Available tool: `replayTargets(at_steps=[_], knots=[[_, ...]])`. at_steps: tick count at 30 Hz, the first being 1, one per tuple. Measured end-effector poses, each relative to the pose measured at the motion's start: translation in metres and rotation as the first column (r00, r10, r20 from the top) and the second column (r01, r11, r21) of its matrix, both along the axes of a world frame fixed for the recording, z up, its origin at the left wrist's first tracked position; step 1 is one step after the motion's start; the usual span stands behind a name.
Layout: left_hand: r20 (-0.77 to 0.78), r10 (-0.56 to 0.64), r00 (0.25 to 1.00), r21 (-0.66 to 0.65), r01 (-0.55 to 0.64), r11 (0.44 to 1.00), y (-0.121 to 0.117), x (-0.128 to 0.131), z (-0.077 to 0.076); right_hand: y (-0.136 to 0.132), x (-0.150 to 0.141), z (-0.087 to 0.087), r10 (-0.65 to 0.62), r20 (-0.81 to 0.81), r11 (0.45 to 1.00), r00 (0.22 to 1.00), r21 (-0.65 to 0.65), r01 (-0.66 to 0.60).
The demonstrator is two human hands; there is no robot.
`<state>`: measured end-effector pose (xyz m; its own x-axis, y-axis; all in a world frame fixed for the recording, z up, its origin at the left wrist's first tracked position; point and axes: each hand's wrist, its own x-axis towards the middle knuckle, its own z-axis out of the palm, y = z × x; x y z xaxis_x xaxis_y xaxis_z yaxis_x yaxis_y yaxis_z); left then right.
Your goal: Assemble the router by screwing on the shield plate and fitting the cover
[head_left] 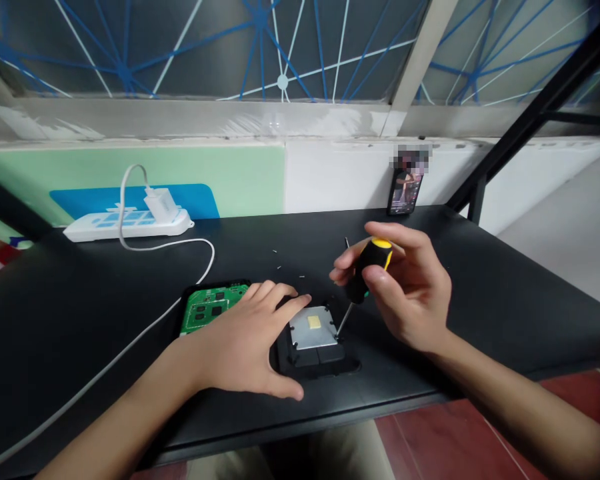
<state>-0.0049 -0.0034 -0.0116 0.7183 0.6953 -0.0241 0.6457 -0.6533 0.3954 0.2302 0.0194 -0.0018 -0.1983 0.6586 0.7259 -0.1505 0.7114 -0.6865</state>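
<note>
My right hand [410,287] grips a screwdriver [370,267] with a black and yellow handle. Its thin shaft slants down to the left, and the tip meets the right edge of a silver metal plate [305,337]. A small pale yellow pad sits on that plate, which lies in a black plastic housing [340,367]. Spread out over the housing's left side, my left hand [250,333] presses down with fingers apart and holds nothing. Partly under this hand is a green circuit board [205,310] in a black casing.
Several small screws [301,276] lie on the black table [250,247] beyond my hands. A white power strip [130,227] with a plugged-in charger [161,203] stands at the back left; its white cable [130,347] runs forward. At the back right a phone [405,190] leans on the wall.
</note>
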Motion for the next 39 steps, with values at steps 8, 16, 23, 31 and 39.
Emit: replayTargets(at_steps=[8, 16, 23, 31, 39], knots=[[-0.006, 0.025, 1.000, -0.008, -0.025, 1.000, 0.000, 0.003, 0.000, 0.000, 0.002, -0.001, 0.102, -0.077, 0.991, 0.992, -0.081, -0.108], [-0.032, 0.031, 0.999, 0.003, -0.031, 1.000, -0.002, 0.005, 0.001, 0.001, 0.001, -0.001, -0.032, -0.058, 0.999, 0.998, -0.017, 0.031], [-0.002, 0.021, 1.000, 0.024, -0.021, 0.999, -0.001, 0.005, -0.001, -0.002, 0.000, -0.003, 0.006, -0.061, 0.997, 0.998, -0.073, -0.010], [0.026, -0.015, 1.000, 0.045, 0.014, 0.999, 0.003, 0.002, -0.005, -0.004, -0.002, -0.004, -0.070, 0.014, 0.990, 0.997, 0.123, 0.068], [0.004, -0.012, 1.000, 0.047, 0.012, 0.999, 0.002, 0.002, -0.005, 0.005, -0.005, -0.014, -0.191, -0.059, 0.952, 0.980, 0.232, 0.199]])
